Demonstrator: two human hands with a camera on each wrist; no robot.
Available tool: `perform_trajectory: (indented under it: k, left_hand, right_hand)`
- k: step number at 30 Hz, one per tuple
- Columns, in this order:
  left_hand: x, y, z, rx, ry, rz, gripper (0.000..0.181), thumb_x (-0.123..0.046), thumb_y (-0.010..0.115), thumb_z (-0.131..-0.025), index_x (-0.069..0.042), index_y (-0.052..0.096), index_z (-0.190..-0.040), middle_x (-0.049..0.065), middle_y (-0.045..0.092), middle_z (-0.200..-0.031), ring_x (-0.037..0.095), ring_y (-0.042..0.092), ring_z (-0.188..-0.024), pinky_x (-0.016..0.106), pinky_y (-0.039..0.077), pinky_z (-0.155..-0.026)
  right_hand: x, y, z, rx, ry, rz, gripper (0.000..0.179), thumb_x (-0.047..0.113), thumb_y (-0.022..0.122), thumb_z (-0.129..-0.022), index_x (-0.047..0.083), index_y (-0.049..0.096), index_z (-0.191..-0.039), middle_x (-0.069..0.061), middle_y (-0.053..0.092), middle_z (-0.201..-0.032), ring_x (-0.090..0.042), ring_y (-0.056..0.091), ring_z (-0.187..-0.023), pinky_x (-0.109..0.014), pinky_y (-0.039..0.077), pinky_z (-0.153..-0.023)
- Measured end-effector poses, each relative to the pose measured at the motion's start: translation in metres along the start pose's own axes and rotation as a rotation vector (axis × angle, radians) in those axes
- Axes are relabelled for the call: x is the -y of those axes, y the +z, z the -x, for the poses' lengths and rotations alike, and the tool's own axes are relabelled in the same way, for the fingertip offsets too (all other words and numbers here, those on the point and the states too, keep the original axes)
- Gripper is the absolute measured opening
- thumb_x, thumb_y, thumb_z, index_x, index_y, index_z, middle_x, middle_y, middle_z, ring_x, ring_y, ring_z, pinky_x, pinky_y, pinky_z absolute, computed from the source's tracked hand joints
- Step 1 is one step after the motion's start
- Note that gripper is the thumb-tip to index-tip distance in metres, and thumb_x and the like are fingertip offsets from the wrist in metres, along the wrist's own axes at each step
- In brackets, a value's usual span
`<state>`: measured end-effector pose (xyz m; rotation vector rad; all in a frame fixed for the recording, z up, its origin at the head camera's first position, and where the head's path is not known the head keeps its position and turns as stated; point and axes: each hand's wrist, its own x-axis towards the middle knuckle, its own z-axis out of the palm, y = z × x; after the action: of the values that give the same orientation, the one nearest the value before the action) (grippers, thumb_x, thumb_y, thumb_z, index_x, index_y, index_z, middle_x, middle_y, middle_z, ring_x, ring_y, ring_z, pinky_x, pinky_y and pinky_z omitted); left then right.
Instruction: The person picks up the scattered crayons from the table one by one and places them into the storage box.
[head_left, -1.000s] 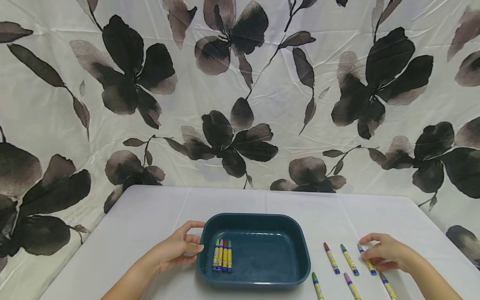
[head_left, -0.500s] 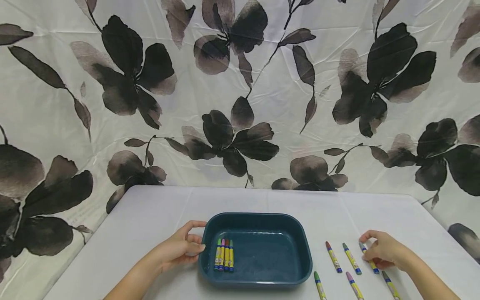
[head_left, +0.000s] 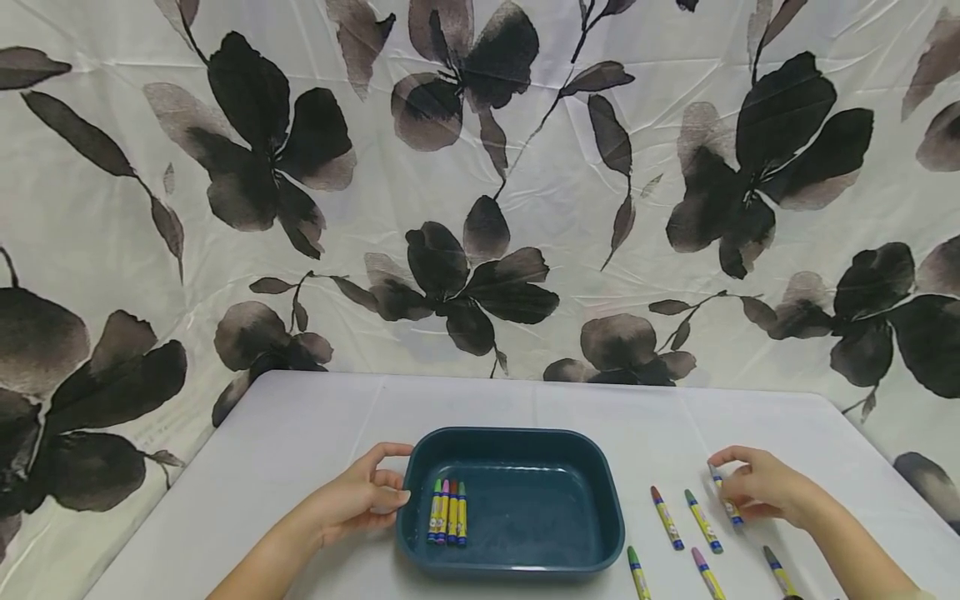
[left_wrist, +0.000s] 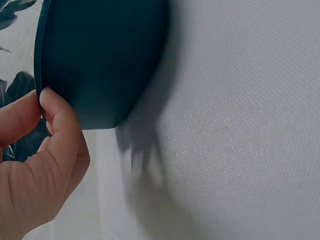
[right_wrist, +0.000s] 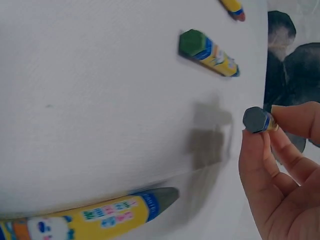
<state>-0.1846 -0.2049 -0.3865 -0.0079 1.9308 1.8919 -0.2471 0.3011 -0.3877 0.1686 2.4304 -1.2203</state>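
My left hand (head_left: 360, 496) pinches the left rim of a dark teal rectangular tray (head_left: 540, 521), thumb outside in the left wrist view. Several crayons (head_left: 447, 512) in yellow wrappers lie side by side within it at the left. To the right, my right hand (head_left: 776, 487) holds a grey-blue crayon (right_wrist: 255, 120) between thumb and fingertips. It is raised off the white table, its shadow falling apart from it in the right wrist view. Close to this hand lie a green crayon (head_left: 702, 522) and, nearer the front, a grey crayon (head_left: 780, 571).
A red crayon (head_left: 667, 518), another green crayon (head_left: 637, 573) and a pink-purple crayon (head_left: 707, 573) lie between the tray and my right hand. Behind the white table (head_left: 465, 400) hangs a floral cloth (head_left: 480, 167).
My right hand has lifted the grey-blue crayon from the table and moved slightly up and left with it. The left hand keeps its hold on the tray.
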Motion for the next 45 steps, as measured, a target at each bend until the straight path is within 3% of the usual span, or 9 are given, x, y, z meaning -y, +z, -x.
perform_trajectory:
  k: [11,19,31,45]
  left_hand:
    - [-0.002,0.001,0.000,0.001,0.001,-0.002,0.066,0.003,0.059,-0.085,-0.006,0.023,-0.140,0.006,0.050,-0.089,0.013,0.052,-0.071,0.022,0.047,-0.061]
    - [-0.001,0.001,0.000,-0.005,-0.007,-0.009,0.066,0.002,0.059,-0.086,-0.006,0.024,-0.140,0.005,0.049,-0.088,0.013,0.051,-0.071,0.023,0.047,-0.062]
    - [0.000,0.002,0.000,-0.008,-0.012,-0.012,0.066,0.001,0.060,-0.085,-0.006,0.023,-0.140,0.006,0.050,-0.089,0.013,0.051,-0.071,0.023,0.047,-0.062]
    - [0.000,0.001,0.000,0.003,0.000,0.009,0.067,0.002,0.059,-0.085,-0.006,0.023,-0.141,0.005,0.049,-0.087,0.012,0.051,-0.071,0.023,0.047,-0.061]
  right_hand:
    - [0.017,-0.007,0.001,0.092,-0.098,-0.193,0.050,0.006,0.060,-0.082,-0.004,0.040,-0.126,-0.003,0.053,-0.087,-0.017,0.051,-0.077,-0.030,0.051,-0.065]
    - [0.031,-0.006,0.004,0.180,-0.177,-0.332,0.034,0.009,0.059,-0.086,0.014,0.052,-0.118,-0.002,0.050,-0.090,-0.013,0.053,-0.078,-0.028,0.052,-0.068]
    - [0.054,0.014,0.011,0.264,-0.259,-0.476,0.025,0.008,0.058,-0.089,0.025,0.056,-0.108,-0.003,0.050,-0.092,-0.012,0.053,-0.081,-0.027,0.051,-0.070]
    - [0.079,0.040,0.014,0.312,-0.305,-0.545,0.028,0.008,0.059,-0.089,0.019,0.053,-0.113,-0.002,0.048,-0.091,-0.012,0.050,-0.084,-0.025,0.051,-0.070]
